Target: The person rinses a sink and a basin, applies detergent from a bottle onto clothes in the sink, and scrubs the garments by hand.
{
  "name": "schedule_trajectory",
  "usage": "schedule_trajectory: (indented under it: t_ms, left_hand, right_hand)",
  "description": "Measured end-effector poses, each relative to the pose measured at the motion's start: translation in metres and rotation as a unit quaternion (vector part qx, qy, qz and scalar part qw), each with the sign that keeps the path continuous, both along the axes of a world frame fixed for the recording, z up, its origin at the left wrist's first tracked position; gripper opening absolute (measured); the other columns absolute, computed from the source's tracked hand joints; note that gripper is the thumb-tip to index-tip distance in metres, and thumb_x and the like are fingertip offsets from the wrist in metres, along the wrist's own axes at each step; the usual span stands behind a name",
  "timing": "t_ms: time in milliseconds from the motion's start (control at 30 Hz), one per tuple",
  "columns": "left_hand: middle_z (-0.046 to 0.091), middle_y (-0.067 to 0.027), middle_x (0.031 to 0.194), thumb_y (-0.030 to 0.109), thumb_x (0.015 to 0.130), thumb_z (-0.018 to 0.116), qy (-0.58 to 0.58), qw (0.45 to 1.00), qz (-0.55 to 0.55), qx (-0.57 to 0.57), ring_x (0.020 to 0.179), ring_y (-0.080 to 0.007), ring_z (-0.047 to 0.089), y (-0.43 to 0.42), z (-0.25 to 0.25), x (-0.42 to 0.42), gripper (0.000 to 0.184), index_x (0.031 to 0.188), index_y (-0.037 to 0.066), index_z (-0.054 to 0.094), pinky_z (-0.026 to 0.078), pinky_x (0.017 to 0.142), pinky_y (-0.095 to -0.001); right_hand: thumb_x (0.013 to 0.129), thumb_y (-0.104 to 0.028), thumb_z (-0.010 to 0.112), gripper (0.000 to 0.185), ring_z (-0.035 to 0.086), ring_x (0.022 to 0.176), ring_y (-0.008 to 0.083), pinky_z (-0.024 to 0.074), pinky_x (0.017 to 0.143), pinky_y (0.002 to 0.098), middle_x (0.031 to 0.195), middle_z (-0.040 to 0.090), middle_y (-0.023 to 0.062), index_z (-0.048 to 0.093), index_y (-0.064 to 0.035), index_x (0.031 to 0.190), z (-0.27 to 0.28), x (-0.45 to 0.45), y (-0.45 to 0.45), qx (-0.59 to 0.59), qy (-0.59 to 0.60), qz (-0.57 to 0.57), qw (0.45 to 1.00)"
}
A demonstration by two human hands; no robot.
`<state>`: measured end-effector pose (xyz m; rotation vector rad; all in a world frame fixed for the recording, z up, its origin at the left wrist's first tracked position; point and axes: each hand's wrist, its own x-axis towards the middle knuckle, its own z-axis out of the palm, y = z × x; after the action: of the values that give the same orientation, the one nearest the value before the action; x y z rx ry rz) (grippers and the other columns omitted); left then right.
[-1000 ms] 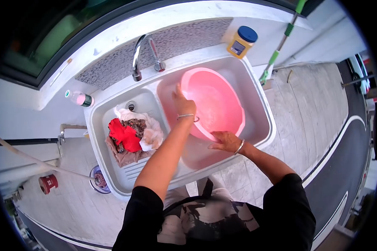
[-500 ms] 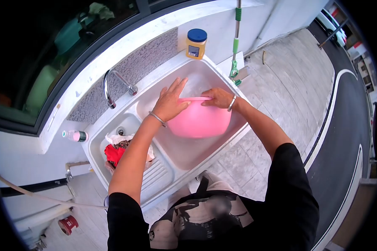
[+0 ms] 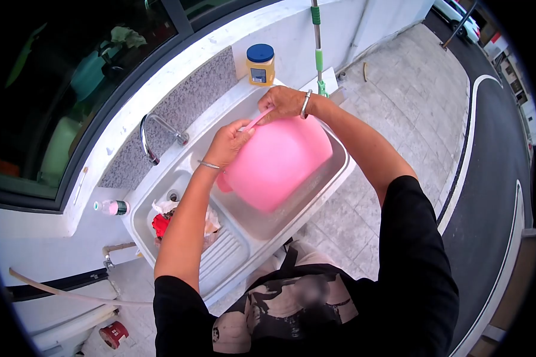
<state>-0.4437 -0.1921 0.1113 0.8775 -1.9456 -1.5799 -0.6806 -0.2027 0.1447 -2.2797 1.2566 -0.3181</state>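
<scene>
A pink plastic basin (image 3: 280, 160) is tipped on its side over the large bowl of the white sink (image 3: 259, 235), its underside toward me. My left hand (image 3: 229, 143) is closed on the left part of its rim. Farther along the same rim, my right hand (image 3: 283, 104) grips it, fingers curled over the edge. The basin's inside faces away and is hidden. To the left of the basin, the chrome faucet (image 3: 152, 140) arches above the sink's back edge.
Red cloth (image 3: 160, 225) and whitish crumpled material lie in the small left basin, partly behind my left arm. A blue-lidded yellow jar (image 3: 260, 65) stands at the back corner, a plastic bottle (image 3: 112, 207) at the left edge. A green-and-silver mop handle (image 3: 319, 59) leans beyond the sink.
The pink basin has tilted further, with its rim now slanting up to the right. My right hand has moved up and left; my left hand's spread fingers have closed on the rim.
</scene>
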Motion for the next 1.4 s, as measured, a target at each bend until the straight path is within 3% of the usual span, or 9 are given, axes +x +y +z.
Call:
schedule_trajectory:
  t_ms: [133, 167, 267, 333, 567, 767, 967, 1067, 1400]
  left_hand:
    - [0.061, 0.001, 0.071, 0.016, 0.09, 0.059, 0.016, 0.997, 0.08, -0.001, 0.062, -0.0044, 0.052, 0.011, 0.002, -0.002, 0.026, 0.11, 0.001, 0.06, 0.043, 0.055, -0.0214]
    - [0.061, 0.0005, 0.071, 0.016, 0.09, 0.059, 0.016, 0.993, 0.113, 0.013, 0.063, -0.0048, 0.053, 0.013, 0.004, -0.002, 0.025, 0.11, 0.0, 0.061, 0.043, 0.056, -0.0217]
    - [0.062, -0.0006, 0.075, 0.015, 0.09, 0.057, 0.074, 0.971, 0.228, 0.021, 0.066, -0.005, 0.053, 0.005, -0.016, 0.002, 0.023, 0.106, -0.001, 0.063, 0.044, 0.059, -0.0225]
    - [0.062, -0.001, 0.078, 0.015, 0.09, 0.056, 0.057, 0.966, 0.254, 0.013, 0.07, -0.0056, 0.053, 0.013, -0.01, 0.004, 0.024, 0.105, -0.002, 0.063, 0.045, 0.063, -0.0228]
    - [0.064, -0.0012, 0.089, 0.016, 0.091, 0.055, 0.038, 0.967, 0.248, -0.041, 0.079, -0.0074, 0.056, 0.019, -0.023, 0.014, 0.03, 0.111, -0.005, 0.061, 0.046, 0.071, -0.0223]
    - [0.065, -0.007, 0.094, 0.012, 0.091, 0.056, 0.158, 0.937, 0.296, 0.1, 0.081, -0.009, 0.058, 0.01, 0.028, 0.006, 0.029, 0.113, -0.007, 0.06, 0.049, 0.071, -0.0231]
    - [0.066, -0.0106, 0.096, 0.013, 0.09, 0.059, 0.155, 0.946, 0.233, 0.163, 0.08, -0.0168, 0.065, 0.015, 0.029, 0.024, 0.027, 0.109, -0.006, 0.06, 0.055, 0.07, -0.0277]
    - [0.066, -0.0125, 0.094, 0.009, 0.09, 0.058, 0.143, 0.931, 0.271, 0.197, 0.08, -0.0191, 0.066, 0.016, 0.03, 0.036, 0.023, 0.107, -0.006, 0.06, 0.056, 0.07, -0.0301]
    - [0.065, -0.0096, 0.092, 0.01, 0.09, 0.059, 0.196, 0.888, 0.299, 0.288, 0.077, -0.0163, 0.064, 0.033, 0.006, 0.065, 0.019, 0.101, -0.005, 0.061, 0.054, 0.068, -0.0276]
  right_hand:
    - [0.081, -0.038, 0.067, 0.035, 0.062, 0.076, 0.0267, 0.049, 0.071, 0.0343, 0.083, 0.063, 0.0136, 0.066, -0.0033, 0.086, -0.009, 0.001, 0.008, -0.135, -0.062, -0.039, 0.988]
    - [0.083, -0.037, 0.063, 0.04, 0.058, 0.101, 0.0323, 0.0451, 0.089, 0.0365, 0.111, 0.059, 0.0185, 0.063, -0.0015, 0.101, -0.02, -0.001, 0.007, -0.217, -0.047, -0.065, 0.973]
    - [0.086, -0.038, 0.058, 0.05, 0.048, 0.118, 0.0335, 0.0363, 0.102, 0.04, 0.128, 0.05, 0.0195, 0.055, -0.0011, 0.119, -0.042, 0.02, 0.037, -0.34, 0.101, -0.129, 0.926]
    - [0.085, -0.039, 0.056, 0.059, 0.037, 0.129, 0.034, 0.0275, 0.108, 0.0441, 0.137, 0.042, 0.0184, 0.046, -0.0045, 0.131, -0.031, 0.062, 0.097, -0.323, 0.041, -0.199, 0.924]
    - [0.081, -0.031, 0.057, 0.062, 0.03, 0.135, 0.032, 0.0205, 0.111, 0.0502, 0.144, 0.036, 0.0134, 0.042, -0.009, 0.137, -0.058, 0.103, 0.19, -0.329, 0.054, -0.012, 0.943]
    - [0.084, -0.042, 0.057, 0.052, 0.041, 0.127, 0.0323, 0.0311, 0.107, 0.0447, 0.138, 0.045, 0.0104, 0.051, -0.0213, 0.132, 0.01, 0.07, 0.115, -0.383, 0.069, -0.171, 0.905]
    - [0.088, -0.054, 0.053, 0.056, 0.057, 0.11, 0.0227, 0.0399, 0.101, 0.0342, 0.117, 0.061, 0.0111, 0.057, -0.013, 0.125, -0.012, -0.004, 0.028, 0.052, -0.184, -0.145, 0.971]
    - [0.089, -0.054, 0.051, 0.057, 0.058, 0.107, 0.0173, 0.0453, 0.096, 0.0337, 0.117, 0.061, 0.0089, 0.058, -0.0077, 0.122, -0.027, -0.029, 0.034, 0.383, -0.399, -0.302, 0.777]
    - [0.09, -0.056, 0.049, 0.06, 0.057, 0.109, 0.0171, 0.0453, 0.096, 0.0346, 0.121, 0.059, 0.0085, 0.055, -0.0063, 0.123, -0.163, -0.036, 0.072, 0.41, -0.593, -0.322, 0.614]
